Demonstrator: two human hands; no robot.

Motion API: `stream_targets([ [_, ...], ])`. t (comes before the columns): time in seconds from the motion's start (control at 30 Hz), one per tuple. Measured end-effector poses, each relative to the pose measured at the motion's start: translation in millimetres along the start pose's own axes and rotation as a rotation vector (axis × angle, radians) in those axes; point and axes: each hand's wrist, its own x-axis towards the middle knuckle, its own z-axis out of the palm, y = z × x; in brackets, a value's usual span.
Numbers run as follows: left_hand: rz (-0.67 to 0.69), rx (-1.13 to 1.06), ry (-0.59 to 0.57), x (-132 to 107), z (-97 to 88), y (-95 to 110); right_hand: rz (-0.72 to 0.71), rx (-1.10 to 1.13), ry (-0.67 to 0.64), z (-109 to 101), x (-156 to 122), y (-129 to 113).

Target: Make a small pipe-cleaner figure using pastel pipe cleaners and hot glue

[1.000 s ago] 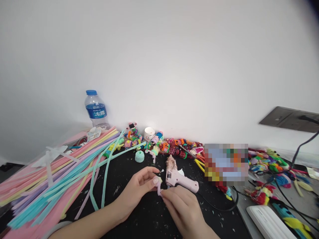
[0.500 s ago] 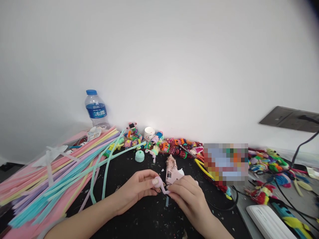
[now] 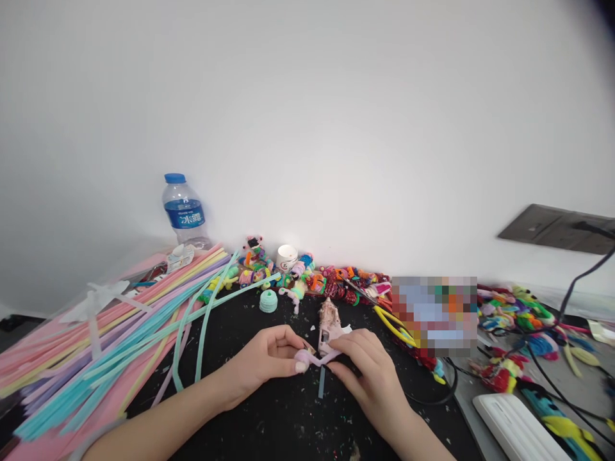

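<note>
My left hand (image 3: 273,358) pinches a small coil of lilac pipe cleaner (image 3: 302,357) between thumb and fingers. The free end of the same stem runs right to my right hand (image 3: 362,365), whose thumb and fingertips are closed on it. Just beyond my hands lies a pale pink glue gun (image 3: 329,330) with a stained nozzle, its rear partly hidden by my right hand. A translucent glue stick (image 3: 321,383) lies below the held stem. A mint-green wound coil (image 3: 268,301) stands on the black mat (image 3: 269,422) further back.
Bundled pastel pipe cleaners (image 3: 139,326) spread over the left side. A water bottle (image 3: 185,214) and a paper cup (image 3: 287,256) stand near the wall. Colourful pipe-cleaner figures (image 3: 331,282) line the back. At right are a black cable (image 3: 569,304) and a white power strip (image 3: 514,426).
My right hand has turned and shifted slightly up, its fingers now further along the lilac stem. The coil in my left hand has dropped slightly.
</note>
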Motion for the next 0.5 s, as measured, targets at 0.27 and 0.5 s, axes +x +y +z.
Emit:
stream_targets([
  [0.27, 0.196, 0.433, 0.045, 0, -0.4, 0, 0.010, -0.047, -0.054, -1, 3, -3],
  [0.5, 0.415, 0.846, 0.096, -6, 2.5, 8, 0.045, -0.086, -0.148, 0, 4, -5],
])
